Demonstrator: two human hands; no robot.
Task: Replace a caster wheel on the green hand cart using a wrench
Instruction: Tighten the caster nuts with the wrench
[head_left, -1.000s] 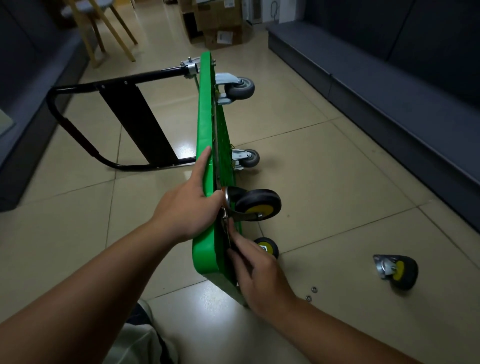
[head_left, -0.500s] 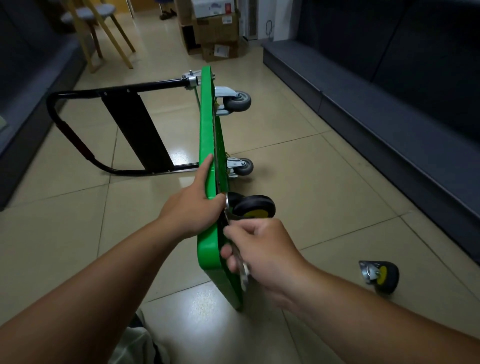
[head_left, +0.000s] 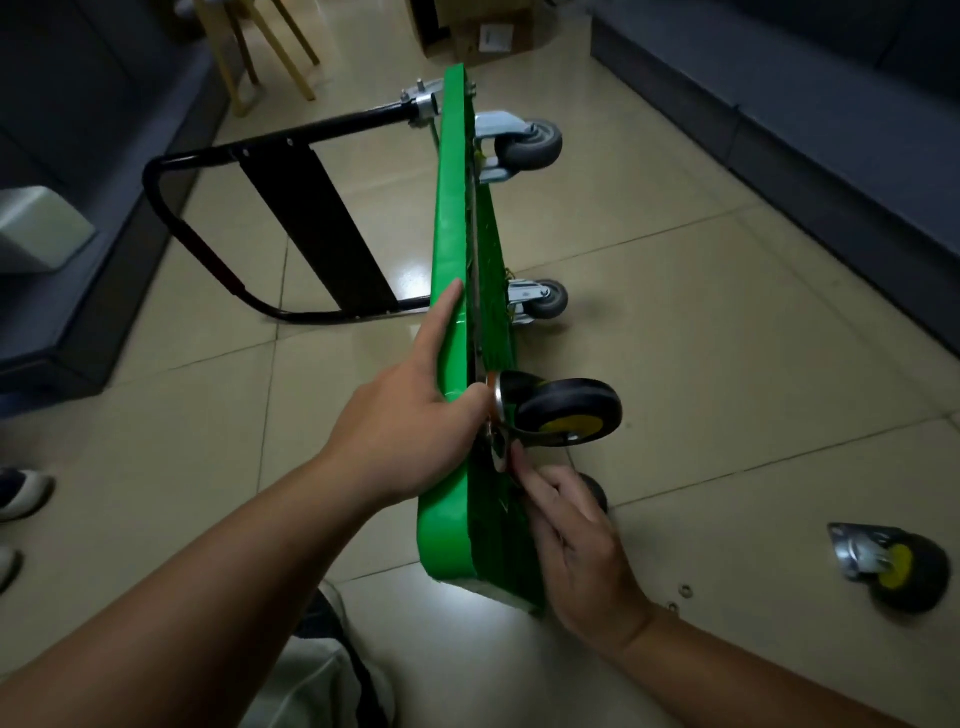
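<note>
The green hand cart (head_left: 451, 218) lies tipped on its long edge on the tiled floor, wheels pointing right. My left hand (head_left: 405, 436) grips the cart's upper edge, index finger stretched along it. A black caster with a yellow hub (head_left: 569, 410) sits on the underside just right of that hand. A metal wrench (head_left: 497, 448) is at the caster's mounting plate. My right hand (head_left: 576, 545) holds it from below, fingertips at its head, and hides the handle. A second black wheel (head_left: 596, 491) peeks out behind the right hand. A loose black-and-yellow caster (head_left: 893, 569) lies on the floor at right.
Two small nuts or washers (head_left: 685, 591) lie near the loose caster. Two grey casters (head_left: 530, 143) (head_left: 545, 301) sit at the cart's far end, and its black folding handle (head_left: 171, 218) rests on the floor to the left. Dark benches line both sides. A shoe (head_left: 21, 491) shows at left.
My right hand has swung the wrench back down from near the cart's upper edge to below the caster plate. The left hand keeps its grip.
</note>
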